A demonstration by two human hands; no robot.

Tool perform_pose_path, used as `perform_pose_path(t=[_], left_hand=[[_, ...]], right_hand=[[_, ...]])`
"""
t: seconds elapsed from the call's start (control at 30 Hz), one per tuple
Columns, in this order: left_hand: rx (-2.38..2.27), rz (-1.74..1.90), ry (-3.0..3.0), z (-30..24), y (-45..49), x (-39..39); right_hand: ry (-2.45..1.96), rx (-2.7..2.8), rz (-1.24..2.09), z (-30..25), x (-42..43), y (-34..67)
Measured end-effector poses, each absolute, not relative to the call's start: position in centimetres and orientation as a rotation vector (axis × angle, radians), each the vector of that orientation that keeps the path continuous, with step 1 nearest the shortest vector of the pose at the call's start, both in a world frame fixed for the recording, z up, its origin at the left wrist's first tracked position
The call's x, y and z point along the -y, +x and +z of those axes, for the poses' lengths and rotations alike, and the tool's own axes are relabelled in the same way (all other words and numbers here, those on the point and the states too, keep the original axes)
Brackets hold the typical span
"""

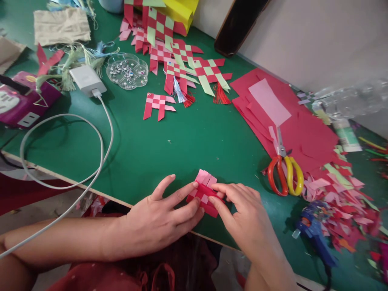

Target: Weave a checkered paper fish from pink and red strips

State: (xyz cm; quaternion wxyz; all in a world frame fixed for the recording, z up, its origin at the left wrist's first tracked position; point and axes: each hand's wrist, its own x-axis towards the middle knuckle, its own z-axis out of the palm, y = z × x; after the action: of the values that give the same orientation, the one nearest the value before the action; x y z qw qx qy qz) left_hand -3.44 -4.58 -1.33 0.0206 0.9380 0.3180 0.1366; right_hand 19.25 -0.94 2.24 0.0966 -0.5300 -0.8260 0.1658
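Observation:
A small woven piece of red and pink paper strips [203, 190] lies near the front edge of the green table [169, 145]. My left hand [160, 220] rests beside it, its fingers stretched out and pressing down on the piece's left side. From the right, my right hand [242, 212] pinches a red strip of the weave between thumb and forefinger. Both forearms come in from the bottom of the view.
Scissors with red and yellow handles [285, 169] lie on red paper sheets [291, 121]. Paper scraps [342, 190] and a blue glue gun [315, 232] sit at right. Finished woven fish [182, 60], a googly-eye tray [127, 72] and a white charger with cable [87, 80] lie farther back.

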Motion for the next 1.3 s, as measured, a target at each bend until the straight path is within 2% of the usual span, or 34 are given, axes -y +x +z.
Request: perform_pose_path(t=[0.63, 0.97, 1.3], left_hand=[[-0.969, 0.434, 2.952, -0.9, -2.9, 4.2], [-1.064, 0.4, 2.946, -1.1, -2.9, 4.7], [-1.07, 0.358, 2.935, -0.8, -3.0, 4.8]], right_hand=[[-1.541, 2.322, 0.427, 2.7, 2.2, 19.2], [-1.506, 2.417, 0.536, 2.3, 1.9, 18.8], [-1.536, 2.382, 0.406, 1.9, 2.1, 18.8]])
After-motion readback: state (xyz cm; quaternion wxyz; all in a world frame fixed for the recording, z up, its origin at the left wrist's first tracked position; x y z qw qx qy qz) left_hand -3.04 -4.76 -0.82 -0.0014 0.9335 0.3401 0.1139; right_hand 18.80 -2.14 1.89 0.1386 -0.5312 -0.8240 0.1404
